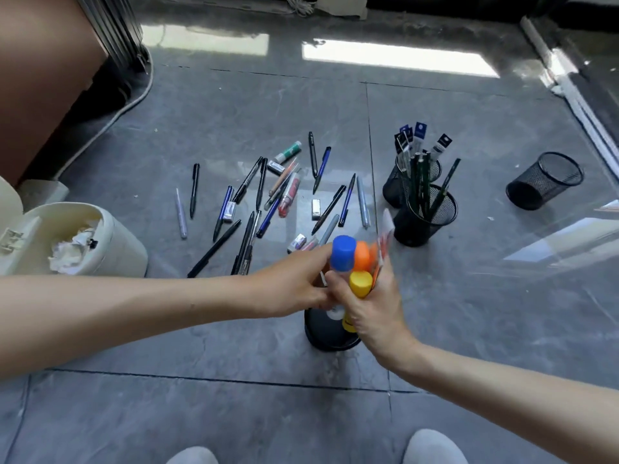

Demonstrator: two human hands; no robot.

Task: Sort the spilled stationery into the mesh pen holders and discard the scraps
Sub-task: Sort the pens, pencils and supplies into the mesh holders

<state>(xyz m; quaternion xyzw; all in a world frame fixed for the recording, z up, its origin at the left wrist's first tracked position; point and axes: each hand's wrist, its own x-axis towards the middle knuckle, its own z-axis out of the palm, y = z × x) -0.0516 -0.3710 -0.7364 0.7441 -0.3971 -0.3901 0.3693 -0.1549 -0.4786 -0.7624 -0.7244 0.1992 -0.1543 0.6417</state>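
Just above a black mesh holder near me, both hands meet round a bundle of glue sticks. My left hand grips the stick with the blue cap. My right hand grips the yellow-capped stick, with an orange-capped one behind it. Several pens, erasers and a green-and-white glue stick lie scattered on the grey floor beyond. A holder with green pencils and one with packaged refills stand to the right.
An empty mesh holder stands tilted at far right. A cream bin holding crumpled paper lies at left, beside a brown cabinet. My shoe tips show at the bottom edge.
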